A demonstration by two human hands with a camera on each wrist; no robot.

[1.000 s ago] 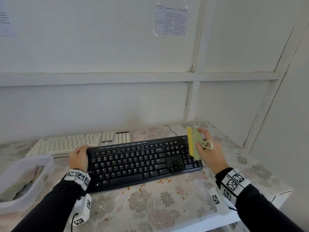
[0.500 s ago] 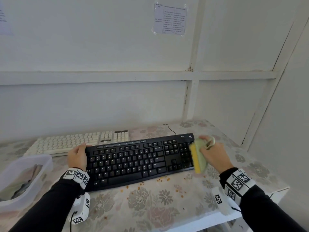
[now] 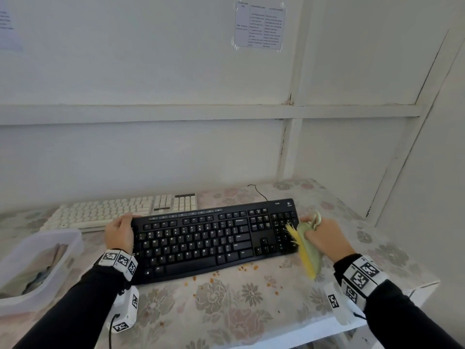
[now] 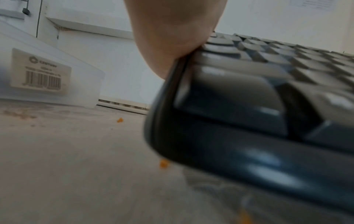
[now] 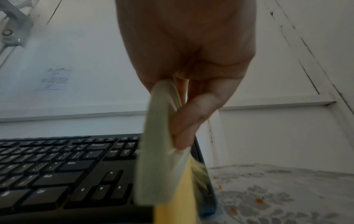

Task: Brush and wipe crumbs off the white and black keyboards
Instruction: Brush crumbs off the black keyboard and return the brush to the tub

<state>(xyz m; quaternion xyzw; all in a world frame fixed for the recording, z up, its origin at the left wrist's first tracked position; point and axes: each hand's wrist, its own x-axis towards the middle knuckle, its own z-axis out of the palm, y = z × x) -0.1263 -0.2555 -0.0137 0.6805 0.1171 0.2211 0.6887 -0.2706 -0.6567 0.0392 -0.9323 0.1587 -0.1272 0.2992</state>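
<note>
A black keyboard (image 3: 206,238) lies across the flowered table, with a white keyboard (image 3: 120,210) behind it to the left. My left hand (image 3: 119,233) grips the black keyboard's left end (image 4: 191,63). My right hand (image 3: 324,235) holds a pale green brush (image 3: 308,245) with yellow bristles against the keyboard's right end, over the number pad. In the right wrist view the fingers (image 5: 193,115) curl round the brush (image 5: 162,151). Orange crumbs (image 3: 247,268) lie on the cloth in front of the black keyboard.
A clear plastic box (image 3: 32,265) stands at the left edge of the table, close to my left forearm. White walls close in behind and to the right. The table's front edge (image 3: 276,336) runs just below my arms. A thin cable (image 3: 256,190) leads from the black keyboard.
My right hand has swung the brush down from above the number pad to the keyboard's right edge, bristles now on the keys. The left hand has stayed on the keyboard's left end.
</note>
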